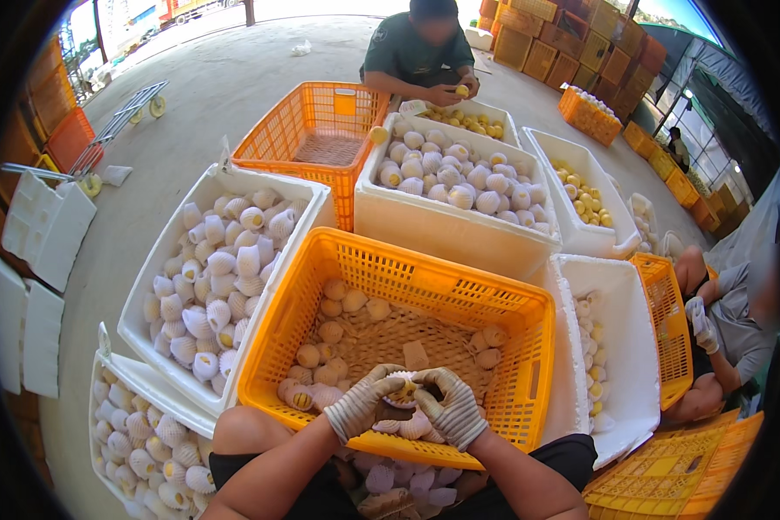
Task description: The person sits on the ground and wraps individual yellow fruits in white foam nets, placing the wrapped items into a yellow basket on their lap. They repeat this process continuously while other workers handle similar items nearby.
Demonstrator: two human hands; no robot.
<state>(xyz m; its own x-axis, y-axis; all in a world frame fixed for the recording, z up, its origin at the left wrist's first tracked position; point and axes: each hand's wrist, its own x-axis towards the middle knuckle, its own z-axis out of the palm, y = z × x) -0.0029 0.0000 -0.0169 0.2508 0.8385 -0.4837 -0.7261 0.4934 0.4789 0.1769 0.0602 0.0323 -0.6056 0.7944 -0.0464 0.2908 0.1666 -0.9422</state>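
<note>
My left hand [363,404], in a striped work glove, grips a round yellow fruit [401,391] that sits partly in a white foam net. My right hand [452,406], gloved the same way, pinches the fruit's right side with thumb and fingers. Both hands are over the near side of an orange plastic crate [442,276] between my knees. Inside it, netted fruits [325,375] lie along the left, and a few more [487,348] rest at the right. A loose foam net [415,355] lies on the crate's bottom, just beyond my fingers.
White foam boxes of netted fruit stand to the left [144,286], lower left [149,374] and ahead [455,224]. Another foam box [630,364] is at the right. Across from me a person [422,55] holds a fruit; another person [741,318] sits right. A hand cart [120,120] stands far left.
</note>
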